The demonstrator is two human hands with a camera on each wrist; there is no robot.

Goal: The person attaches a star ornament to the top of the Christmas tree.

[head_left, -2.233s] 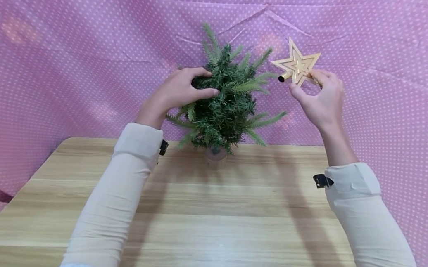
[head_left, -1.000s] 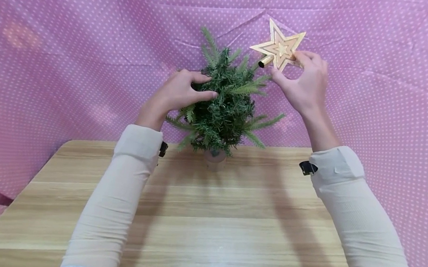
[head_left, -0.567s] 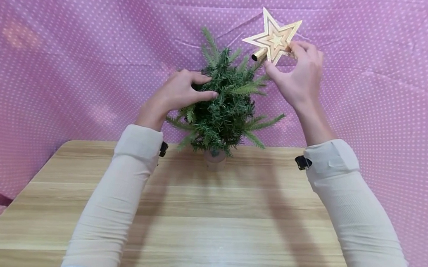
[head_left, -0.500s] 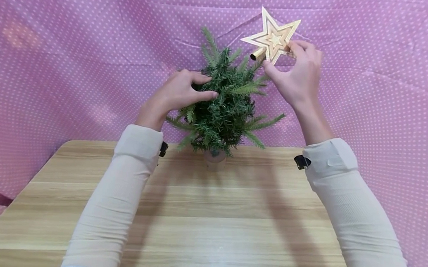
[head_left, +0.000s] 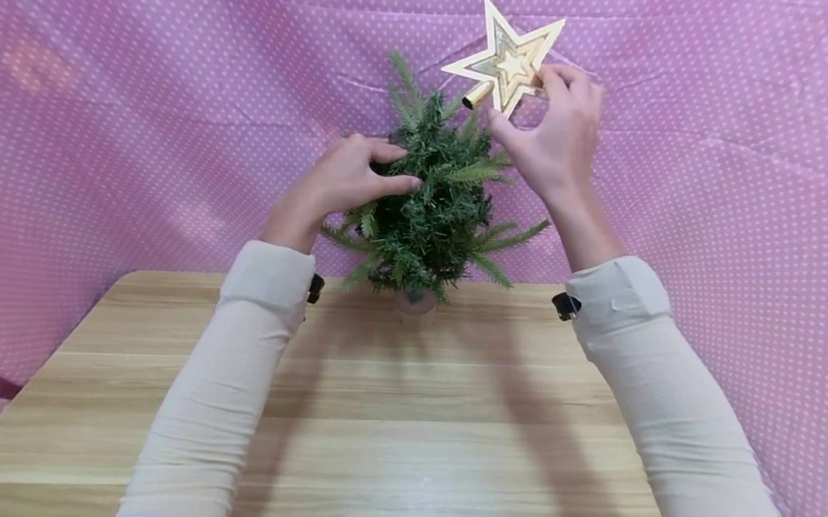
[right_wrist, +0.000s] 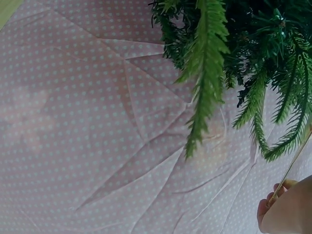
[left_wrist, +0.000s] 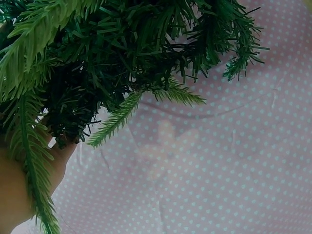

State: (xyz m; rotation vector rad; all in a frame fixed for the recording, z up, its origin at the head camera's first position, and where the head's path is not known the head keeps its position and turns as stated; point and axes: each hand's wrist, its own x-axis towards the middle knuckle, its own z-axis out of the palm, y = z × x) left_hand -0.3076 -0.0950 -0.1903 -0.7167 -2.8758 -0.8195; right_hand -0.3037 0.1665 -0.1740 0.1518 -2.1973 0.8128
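A small artificial Christmas tree (head_left: 438,228) stands upright at the table's back edge on a pale round base (head_left: 416,311). My left hand (head_left: 344,173) grips its left upper side, thumb in front, with other fingertips hidden among the branches. Up and right of the treetop, my right hand (head_left: 559,136) pinches a gold star topper (head_left: 510,65) by its right side. The star's short tube points down and left, above the tree's upper right branches. In the right wrist view the star shows only as a thin gold edge beside my fingers (right_wrist: 274,195).
The wood-grain table (head_left: 402,434) spreads out in front of the tree. Behind it and at both sides hangs a pink polka-dot cloth (head_left: 179,114). Longer light-green sprigs (head_left: 512,235) stick out from the tree on the right.
My right hand has carried the star topper left and up, from well right of the tree to near its top. The left hand keeps its hold on the tree.
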